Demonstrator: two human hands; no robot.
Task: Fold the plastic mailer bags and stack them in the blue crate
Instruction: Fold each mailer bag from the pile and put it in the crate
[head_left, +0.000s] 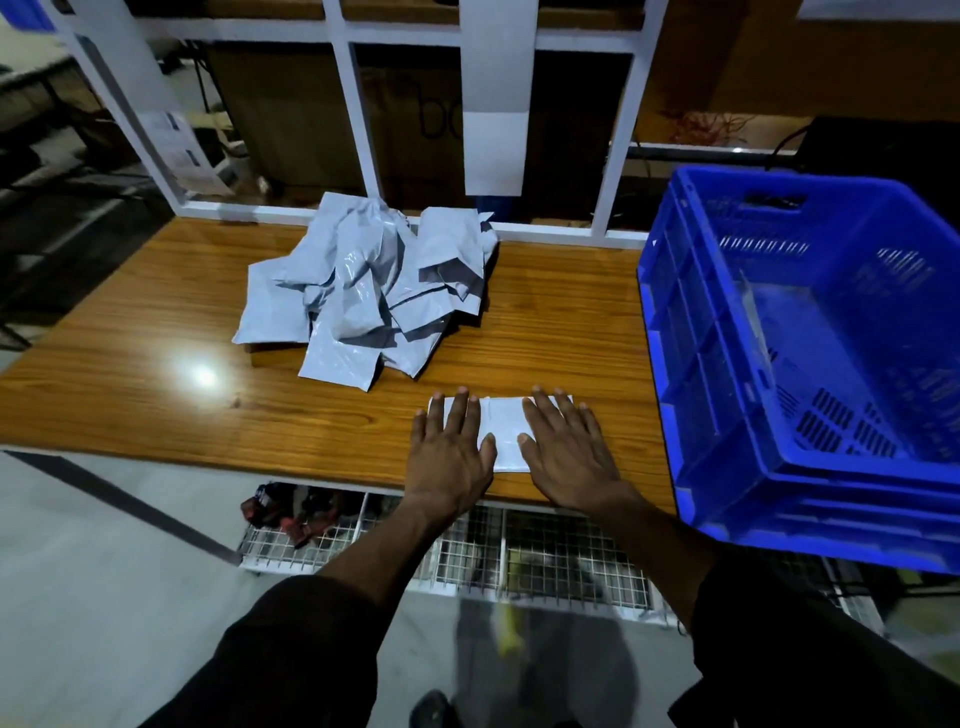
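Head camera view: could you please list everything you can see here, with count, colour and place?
folded mailer bag: one, white-grey, flat near the table's front edge, under both hands
pile of mailer bags: one loose heap, count unclear, grey, at the table's back middle
blue crate: seemingly two nested, blue, at the table's right end; no bags visible inside
table: one, brown wood-grain, across the middle of the view
white frame: one, white, upright behind the table
wire rack: one, white, below the table's front edge
left hand: one, fingers straight, pressing the bag's left part
right hand: one, fingers straight, pressing the bag's right part
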